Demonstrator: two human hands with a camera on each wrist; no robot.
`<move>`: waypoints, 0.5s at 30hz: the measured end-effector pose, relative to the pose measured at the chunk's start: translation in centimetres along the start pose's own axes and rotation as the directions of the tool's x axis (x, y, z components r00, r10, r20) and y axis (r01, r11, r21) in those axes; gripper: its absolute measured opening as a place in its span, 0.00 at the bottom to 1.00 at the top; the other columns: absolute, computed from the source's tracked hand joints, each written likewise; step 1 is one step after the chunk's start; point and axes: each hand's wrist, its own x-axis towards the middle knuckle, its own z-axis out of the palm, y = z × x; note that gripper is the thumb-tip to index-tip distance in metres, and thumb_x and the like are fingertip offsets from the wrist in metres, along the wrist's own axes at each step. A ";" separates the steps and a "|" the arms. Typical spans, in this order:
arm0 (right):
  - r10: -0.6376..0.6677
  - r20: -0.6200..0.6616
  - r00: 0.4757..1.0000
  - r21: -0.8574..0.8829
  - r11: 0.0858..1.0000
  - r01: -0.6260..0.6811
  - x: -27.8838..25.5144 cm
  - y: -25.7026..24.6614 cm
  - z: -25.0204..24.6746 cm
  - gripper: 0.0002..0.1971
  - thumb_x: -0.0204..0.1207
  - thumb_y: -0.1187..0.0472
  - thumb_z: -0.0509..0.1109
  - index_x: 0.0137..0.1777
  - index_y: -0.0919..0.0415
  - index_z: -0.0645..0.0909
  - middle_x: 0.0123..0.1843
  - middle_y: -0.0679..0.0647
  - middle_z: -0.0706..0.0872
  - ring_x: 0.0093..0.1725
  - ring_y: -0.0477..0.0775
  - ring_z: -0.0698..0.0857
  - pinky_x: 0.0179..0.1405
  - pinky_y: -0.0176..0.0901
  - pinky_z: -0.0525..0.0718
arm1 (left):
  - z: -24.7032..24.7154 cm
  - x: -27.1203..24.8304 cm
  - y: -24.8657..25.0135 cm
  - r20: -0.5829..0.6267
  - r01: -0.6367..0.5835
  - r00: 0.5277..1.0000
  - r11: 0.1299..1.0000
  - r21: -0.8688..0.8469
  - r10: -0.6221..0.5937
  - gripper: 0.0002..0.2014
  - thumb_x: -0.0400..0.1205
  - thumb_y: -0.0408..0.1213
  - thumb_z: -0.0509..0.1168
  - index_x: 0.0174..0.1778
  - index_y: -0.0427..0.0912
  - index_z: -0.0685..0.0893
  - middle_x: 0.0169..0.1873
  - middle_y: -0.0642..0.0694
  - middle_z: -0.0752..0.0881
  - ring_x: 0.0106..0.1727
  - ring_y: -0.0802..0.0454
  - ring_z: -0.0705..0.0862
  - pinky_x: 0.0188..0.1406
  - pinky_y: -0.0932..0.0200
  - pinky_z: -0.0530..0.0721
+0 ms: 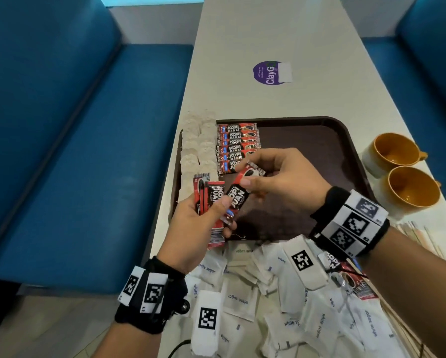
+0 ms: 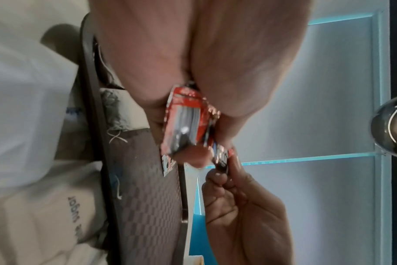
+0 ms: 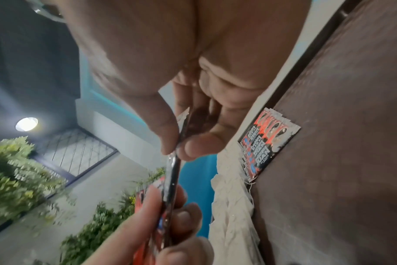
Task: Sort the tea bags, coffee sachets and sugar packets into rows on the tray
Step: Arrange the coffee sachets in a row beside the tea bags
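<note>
My left hand (image 1: 211,210) grips a small bunch of red coffee sachets (image 1: 207,195) above the brown tray's (image 1: 332,140) near left corner. My right hand (image 1: 250,174) pinches the upper end of one coffee sachet (image 1: 240,192) whose lower end still lies under my left thumb. On the tray's far left, white tea bags (image 1: 198,148) lie in two columns beside a row of coffee sachets (image 1: 238,146). White sugar packets (image 1: 268,293) lie heaped on the table in front of the tray. The right wrist view shows the pinched sachet (image 3: 173,170) edge-on and the coffee row (image 3: 264,143).
Two yellow-lined cups (image 1: 394,151) stand right of the tray. Wooden stirrers (image 1: 420,236) lie at the near right. One coffee sachet (image 1: 351,280) lies among the sugar packets under my right wrist. Blue bench seats (image 1: 87,151) flank the table; a purple sticker (image 1: 268,72) marks its middle.
</note>
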 end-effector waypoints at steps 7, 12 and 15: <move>0.061 -0.028 0.998 0.190 0.980 -0.054 -0.6 0.3 -0.7 0.11 0.73 0.82 0.74 0.54 0.75 0.82 0.41 0.73 0.85 0.29 0.60 0.87 0.32 0.52 0.92 | -1.2 0.9 0.0 -0.046 -0.047 0.998 0.998 -0.042 0.045 0.10 0.79 0.36 0.77 0.47 0.41 0.81 0.31 0.41 0.78 0.26 0.53 0.74 0.24 0.63 0.74; 0.077 -0.066 0.995 0.239 0.969 -0.059 -0.5 0.5 -0.9 0.13 0.73 0.83 0.74 0.57 0.78 0.81 0.43 0.73 0.87 0.31 0.63 0.87 0.34 0.51 0.92 | -1.4 0.6 -0.2 -0.084 -0.090 0.992 0.993 0.073 0.097 0.05 0.82 0.34 0.74 0.42 0.45 0.85 0.28 0.44 0.79 0.27 0.52 0.73 0.25 0.61 0.73; 0.108 -0.055 0.993 0.316 0.945 -0.086 -0.9 0.4 -0.6 0.09 0.76 0.82 0.72 0.54 0.76 0.81 0.42 0.74 0.86 0.33 0.65 0.89 0.36 0.52 0.94 | -1.5 0.6 -0.1 -0.092 -0.089 0.991 0.995 0.052 0.093 0.06 0.77 0.40 0.77 0.43 0.47 0.86 0.30 0.44 0.81 0.28 0.52 0.73 0.27 0.57 0.71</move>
